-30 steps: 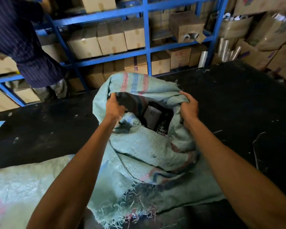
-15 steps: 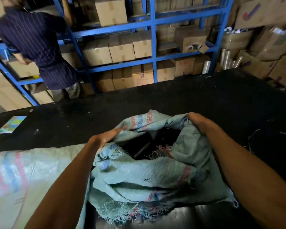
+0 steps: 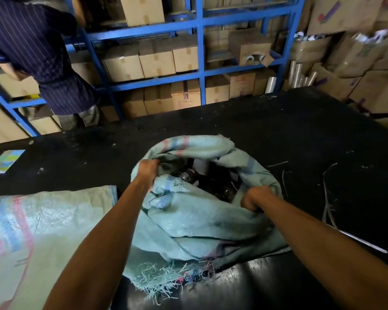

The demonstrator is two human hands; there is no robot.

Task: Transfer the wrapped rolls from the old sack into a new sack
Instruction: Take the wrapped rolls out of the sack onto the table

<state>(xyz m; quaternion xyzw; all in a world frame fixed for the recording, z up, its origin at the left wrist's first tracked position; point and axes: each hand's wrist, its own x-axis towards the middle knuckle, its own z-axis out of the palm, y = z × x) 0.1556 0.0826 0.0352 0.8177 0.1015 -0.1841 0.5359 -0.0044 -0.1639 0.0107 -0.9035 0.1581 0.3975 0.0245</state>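
Head view: left hand (image 3: 147, 172) gripping the left rim of the old sack (image 3: 202, 222), fingers curled over the frayed cloth edge. Right hand (image 3: 254, 199) clenched into the cloth at the right rim, knuckles up, fingertips hidden in the fold. Between both hands, the open mouth of the sack, with dark wrapped rolls (image 3: 213, 186) inside and one pale roll end (image 3: 201, 167) visible just beyond the left hand; exact count of rolls impossible to tell in the shadow. Sack body slumped toward the wearer, below both wrists, with loose threads at the near edge. Resting on a black table (image 3: 300, 135). To the left of the left forearm, a second, paler sack (image 3: 38, 231) lying flat, just beside the old one, striped pink and blue. Far beyond the left hand, a coloured card (image 3: 6, 161) on the table. Beyond both hands, blue shelving (image 3: 201, 52) full of cardboard boxes (image 3: 157, 58), and a person in a striped dark garment (image 3: 43, 52) bent toward the shelves at far left. Right of the right hand, thin strips (image 3: 327, 193) on the table.
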